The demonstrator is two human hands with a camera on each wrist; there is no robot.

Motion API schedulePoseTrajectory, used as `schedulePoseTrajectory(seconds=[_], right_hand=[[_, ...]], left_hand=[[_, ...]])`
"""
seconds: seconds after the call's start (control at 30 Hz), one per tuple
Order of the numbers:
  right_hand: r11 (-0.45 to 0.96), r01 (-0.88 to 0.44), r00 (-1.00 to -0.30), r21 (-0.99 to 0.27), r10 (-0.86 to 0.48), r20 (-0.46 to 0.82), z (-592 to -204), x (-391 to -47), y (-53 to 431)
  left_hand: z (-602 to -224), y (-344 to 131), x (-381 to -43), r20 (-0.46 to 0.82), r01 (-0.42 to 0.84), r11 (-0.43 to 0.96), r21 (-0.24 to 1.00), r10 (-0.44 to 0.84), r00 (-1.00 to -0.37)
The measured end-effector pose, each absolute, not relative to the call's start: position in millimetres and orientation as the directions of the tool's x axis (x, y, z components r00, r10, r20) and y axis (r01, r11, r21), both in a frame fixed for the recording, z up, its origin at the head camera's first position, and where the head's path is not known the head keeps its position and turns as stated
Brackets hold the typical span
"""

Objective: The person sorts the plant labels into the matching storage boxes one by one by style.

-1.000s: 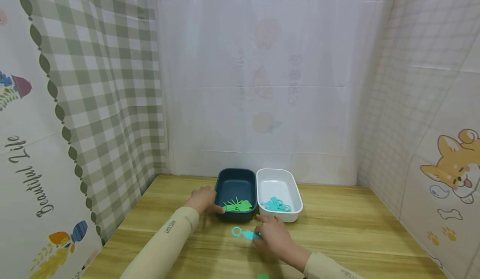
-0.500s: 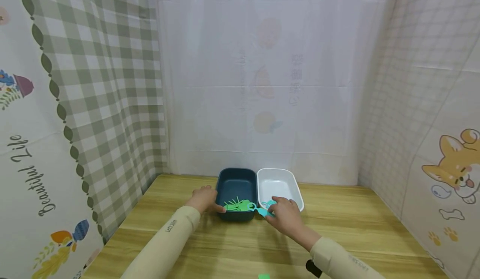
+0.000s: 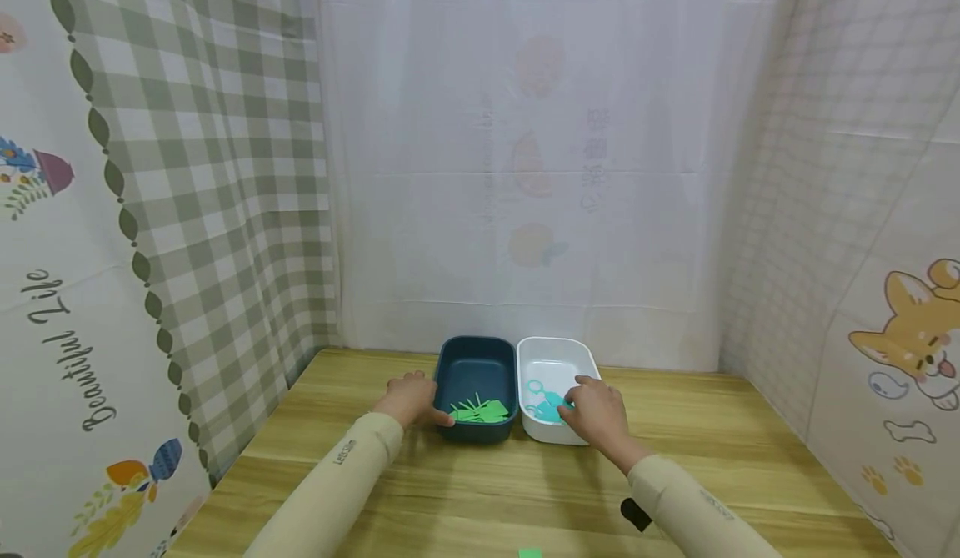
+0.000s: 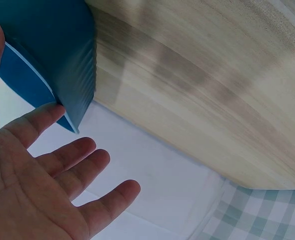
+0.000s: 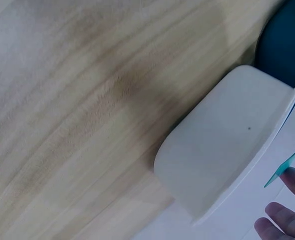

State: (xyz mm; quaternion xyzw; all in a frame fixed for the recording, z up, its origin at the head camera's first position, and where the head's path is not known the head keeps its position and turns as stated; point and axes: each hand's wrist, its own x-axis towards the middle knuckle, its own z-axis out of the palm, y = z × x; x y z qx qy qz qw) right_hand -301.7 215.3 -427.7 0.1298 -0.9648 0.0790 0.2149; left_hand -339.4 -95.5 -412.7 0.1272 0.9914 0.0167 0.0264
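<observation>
My left hand (image 3: 408, 399) rests on the near left corner of a dark blue box (image 3: 476, 433). In the left wrist view its index fingertip touches the box rim (image 4: 42, 86), and the other fingers reach out loosely. Over the white box (image 3: 551, 434), my right hand (image 3: 602, 414) pinches a flat turquoise tag (image 5: 282, 169) between thumb and finger. This tag has a ring at its end, and in the head view it overlaps other turquoise tags in the white box. Several bright green pieces (image 3: 483, 411) lie at the near end of the dark blue box.
Both boxes stand side by side near the back of the wooden table (image 3: 450, 500), before a white curtain (image 3: 450, 249). A small green piece (image 3: 530, 553) shows at the near table edge. Printed cloths hang on the left and right.
My right hand has carried the turquoise tag from the table in front of the boxes up and over the white box. The left hand has stayed at the dark blue box.
</observation>
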Motion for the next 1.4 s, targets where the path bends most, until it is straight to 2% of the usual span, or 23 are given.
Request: schedulePoseTrajectory(seconds=[0.27,0.47,1.13,1.4], right_hand=[[0.955,-0.187,-0.943,-0.232,-0.108,0.316,-422,-313,226],[0.955,-0.129,-0.967,-0.267,-0.062,0.246,-424,-321,237],[0.959,-0.099,-0.977,-0.265,-0.043,0.209,-435,-321,247],[0.959,-0.133,-0.974,-0.251,-0.079,0.214,-439,-322,246]], left_hand=[[-414,-97,-340,-0.046,0.253,0.967,0.037,0.255,-0.966],[-412,-97,-339,-0.046,0.25,0.968,0.03,0.251,-0.967],[-409,-94,-337,-0.053,0.246,0.969,0.007,0.246,-0.968],[-411,-95,-338,-0.042,0.248,0.969,0.004,0.248,-0.968]])
